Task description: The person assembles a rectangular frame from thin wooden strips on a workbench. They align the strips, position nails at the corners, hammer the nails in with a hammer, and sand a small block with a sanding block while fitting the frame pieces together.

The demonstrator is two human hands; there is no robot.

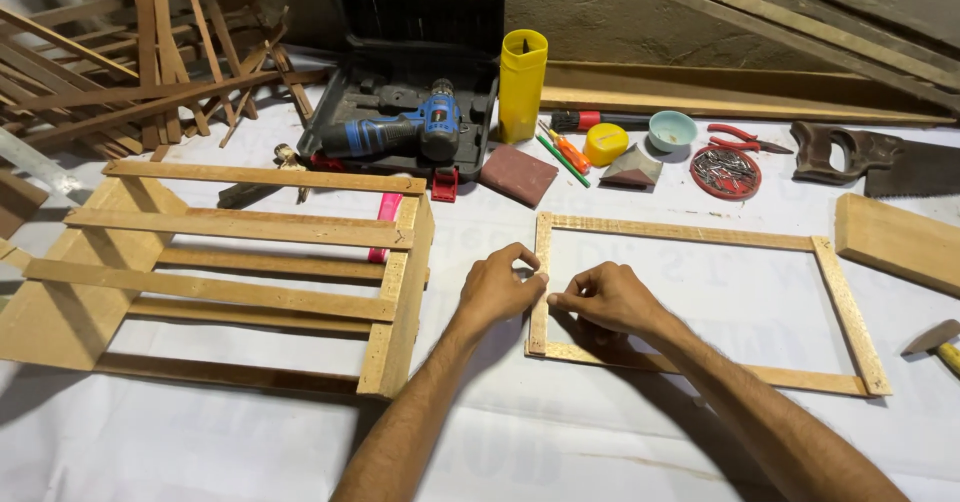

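Note:
A thin rectangular wooden frame lies flat on the white sheet in front of me. My left hand and my right hand both pinch the frame's left side strip, thumbs and forefingers meeting near its middle. The left hand comes from outside the frame, the right from inside it. Whether something small sits between the fingertips is too small to tell.
A slatted wooden crate stands at the left. Behind are a blue drill in its black case, a yellow container, red pliers, a tin of nails, a handsaw, a wood block and a hammer.

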